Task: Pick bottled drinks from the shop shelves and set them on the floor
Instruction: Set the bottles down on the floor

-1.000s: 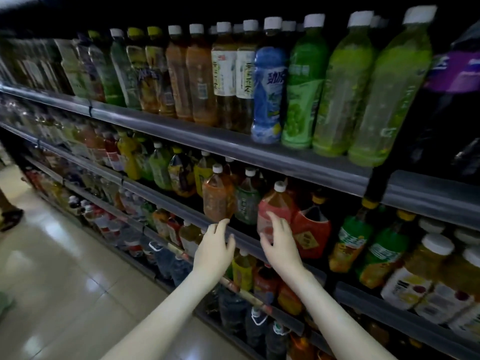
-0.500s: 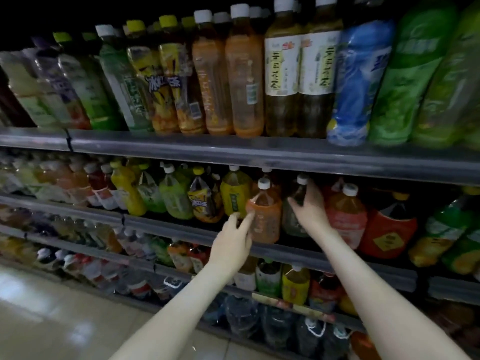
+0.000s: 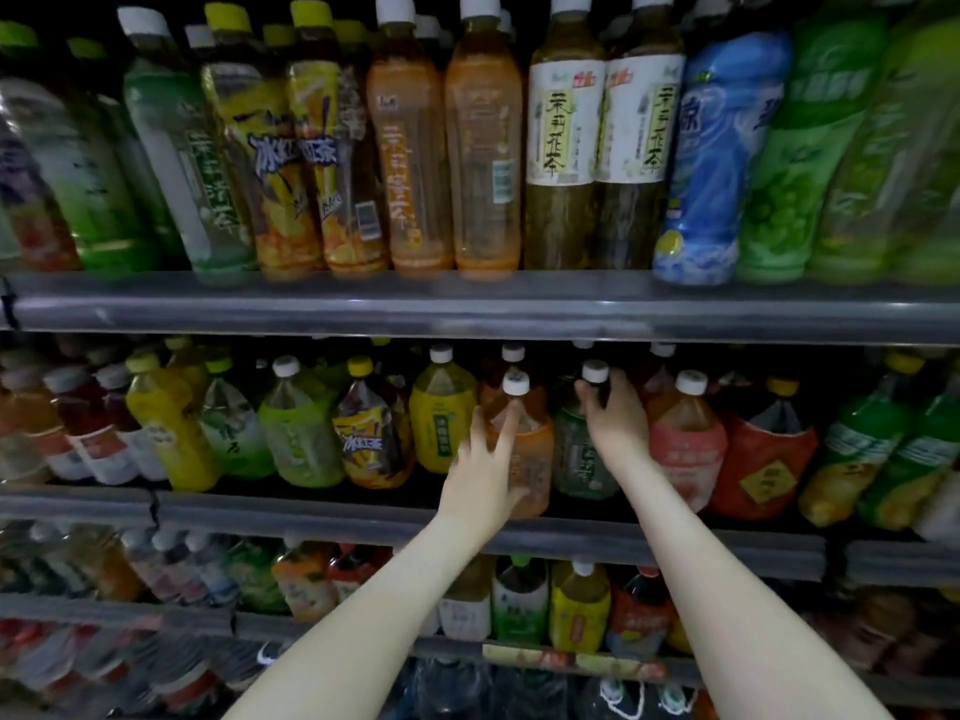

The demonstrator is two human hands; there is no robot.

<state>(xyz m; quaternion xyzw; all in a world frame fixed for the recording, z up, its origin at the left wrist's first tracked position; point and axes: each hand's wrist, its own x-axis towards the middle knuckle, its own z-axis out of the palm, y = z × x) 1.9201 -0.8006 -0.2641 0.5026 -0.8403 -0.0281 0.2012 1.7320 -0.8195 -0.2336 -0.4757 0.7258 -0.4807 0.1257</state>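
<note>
Dim shop shelves [image 3: 467,310], left hand [image 3: 480,478] flat on orange bottle [image 3: 532,454], right hand [image 3: 618,426] gripping green bottle [image 3: 574,459]

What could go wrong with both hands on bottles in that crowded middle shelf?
The right hand grips the white-capped, green-labelled plastic bottle only by its narrow neck, so it might slip or swing. The left hand lies on the orange plastic bottle with spread fingers, not a firm hold yet. Bottles stand packed; the pink-labelled plastic bottle beside could tip off the grey shelf.
</note>
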